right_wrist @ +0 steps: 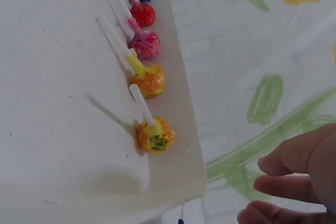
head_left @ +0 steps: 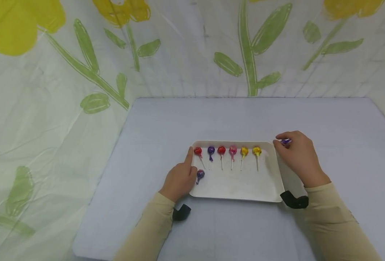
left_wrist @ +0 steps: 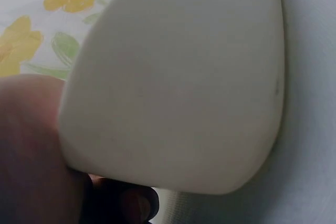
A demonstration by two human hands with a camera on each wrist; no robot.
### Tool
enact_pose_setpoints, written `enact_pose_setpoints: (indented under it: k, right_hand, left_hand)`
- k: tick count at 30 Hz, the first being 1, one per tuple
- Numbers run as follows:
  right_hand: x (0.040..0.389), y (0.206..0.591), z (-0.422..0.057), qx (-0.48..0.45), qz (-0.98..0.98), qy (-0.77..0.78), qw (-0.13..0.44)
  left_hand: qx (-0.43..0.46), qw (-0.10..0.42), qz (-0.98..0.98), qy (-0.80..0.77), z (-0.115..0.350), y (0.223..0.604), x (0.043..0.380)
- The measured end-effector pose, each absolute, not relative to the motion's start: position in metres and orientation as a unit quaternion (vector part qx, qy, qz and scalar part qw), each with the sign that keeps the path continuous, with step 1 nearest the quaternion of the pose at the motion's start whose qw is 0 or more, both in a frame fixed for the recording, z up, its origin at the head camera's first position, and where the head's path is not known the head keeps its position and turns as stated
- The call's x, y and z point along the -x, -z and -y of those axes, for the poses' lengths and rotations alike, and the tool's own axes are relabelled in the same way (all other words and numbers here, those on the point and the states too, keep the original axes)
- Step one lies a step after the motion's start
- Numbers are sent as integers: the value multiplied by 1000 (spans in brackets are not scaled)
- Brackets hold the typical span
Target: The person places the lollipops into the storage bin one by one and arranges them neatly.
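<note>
A shallow white tray point(head_left: 238, 186) holds wrapped lollipops. Red, purple, pink and yellow ones line its far side, and another purple lollipop point(head_left: 200, 174) lies near the left rim. At that rim my left hand point(head_left: 180, 179) grips the tray, index finger stretched along the edge. The pale tray point(left_wrist: 178, 103) fills most of the left wrist view. My right hand point(head_left: 297, 154) is curved beside the far right corner, a purple lollipop point(head_left: 285, 142) showing through the gap between thumb and index finger. In the right wrist view the fingers point(right_wrist: 286, 184) are slightly apart with nothing visible between them.
The tray stands on a pale grey-white table point(head_left: 166, 116). Behind and to the left hangs a white sheet point(head_left: 185, 54) with yellow flowers and green leaves. Black wrist devices sit at the left cuff point(head_left: 181, 212) and the right cuff point(head_left: 294, 200).
</note>
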State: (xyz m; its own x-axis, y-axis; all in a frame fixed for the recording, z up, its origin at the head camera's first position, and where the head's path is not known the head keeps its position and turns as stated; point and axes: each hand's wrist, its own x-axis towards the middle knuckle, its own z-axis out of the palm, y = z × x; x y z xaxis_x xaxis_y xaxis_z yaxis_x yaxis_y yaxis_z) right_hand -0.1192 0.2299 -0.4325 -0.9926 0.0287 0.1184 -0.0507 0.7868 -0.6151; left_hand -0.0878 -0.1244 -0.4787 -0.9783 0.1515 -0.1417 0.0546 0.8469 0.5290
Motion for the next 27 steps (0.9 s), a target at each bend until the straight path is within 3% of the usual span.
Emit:
enact_pose_setpoints:
  k: [27]
  right_hand:
    - [122,458,-260,10,965,-258,-33]
  left_hand:
    - [-57,88,-956,-275,126,480,87]
